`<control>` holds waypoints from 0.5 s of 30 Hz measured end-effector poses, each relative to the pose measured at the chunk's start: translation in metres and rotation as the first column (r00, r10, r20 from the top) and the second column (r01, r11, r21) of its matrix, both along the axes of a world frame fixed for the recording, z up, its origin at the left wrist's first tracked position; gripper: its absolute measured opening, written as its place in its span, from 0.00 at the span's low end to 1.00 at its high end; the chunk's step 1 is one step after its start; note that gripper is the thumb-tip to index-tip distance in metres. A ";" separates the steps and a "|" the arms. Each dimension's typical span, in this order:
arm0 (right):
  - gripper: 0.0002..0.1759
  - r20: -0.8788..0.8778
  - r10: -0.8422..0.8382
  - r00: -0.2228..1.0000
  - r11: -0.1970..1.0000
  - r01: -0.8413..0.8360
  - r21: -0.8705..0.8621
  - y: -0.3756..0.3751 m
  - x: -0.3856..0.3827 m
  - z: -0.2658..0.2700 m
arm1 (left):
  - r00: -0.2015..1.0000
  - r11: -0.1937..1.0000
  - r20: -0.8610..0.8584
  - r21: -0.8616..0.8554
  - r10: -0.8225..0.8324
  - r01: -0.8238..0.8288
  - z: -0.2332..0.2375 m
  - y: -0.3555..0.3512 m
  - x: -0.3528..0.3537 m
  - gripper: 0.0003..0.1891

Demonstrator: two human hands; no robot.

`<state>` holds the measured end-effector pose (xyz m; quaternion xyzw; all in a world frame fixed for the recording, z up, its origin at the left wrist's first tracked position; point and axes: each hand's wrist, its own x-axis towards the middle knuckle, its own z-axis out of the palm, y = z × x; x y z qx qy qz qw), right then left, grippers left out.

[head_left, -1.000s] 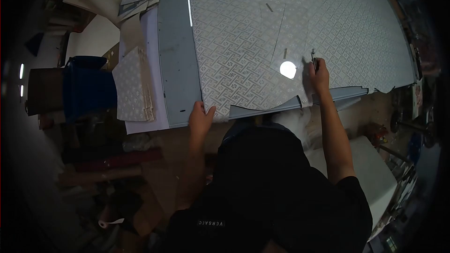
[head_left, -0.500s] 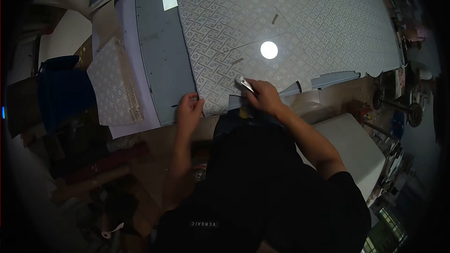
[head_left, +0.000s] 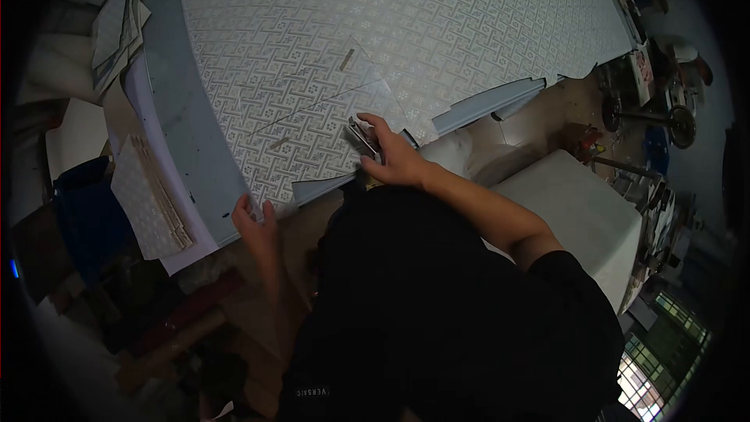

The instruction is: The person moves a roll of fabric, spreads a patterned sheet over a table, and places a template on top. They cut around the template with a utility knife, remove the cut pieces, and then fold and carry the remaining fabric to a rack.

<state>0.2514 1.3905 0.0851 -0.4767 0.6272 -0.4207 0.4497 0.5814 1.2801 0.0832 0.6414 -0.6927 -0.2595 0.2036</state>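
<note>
Fabric (head_left: pixel 312 55) over most of the worktop (head_left: pixel 183 109) — pale silvery grey, interlaced bars with small flowers between, faint sheen. Front edge cut irregularly: curves, notches, blue-grey worktop showing through. Two small brownish strips and thin straight lines on its surface. Right hand (head_left: pixel 391 153) closed around a slim metallic tool (head_left: pixel 361 137), above the fabric near its front edge. Left hand (head_left: pixel 256 227) at the front-left corner, thumb and fingers slightly apart — whether gripping, cannot tell. Left: layered stack (head_left: pixel 144 195) of patterned pieces, straight-sided.
</note>
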 end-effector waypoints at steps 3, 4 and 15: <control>0.48 -0.010 -0.064 0.998 0.994 0.062 -0.091 0.005 -0.030 -0.004 | 0.971 0.967 0.197 -0.186 -0.136 0.173 -0.001 -0.010 -0.012 0.30; 0.48 -0.021 -0.109 0.994 0.980 0.104 -0.167 0.007 -0.041 -0.006 | 0.967 0.966 0.209 -0.182 -0.145 0.184 0.007 -0.009 -0.025 0.30; 0.32 -0.542 -0.588 0.600 0.802 0.519 -0.295 0.030 -0.200 -0.027 | 0.785 0.802 0.293 -0.088 -0.546 0.591 0.003 -0.060 -0.059 0.37</control>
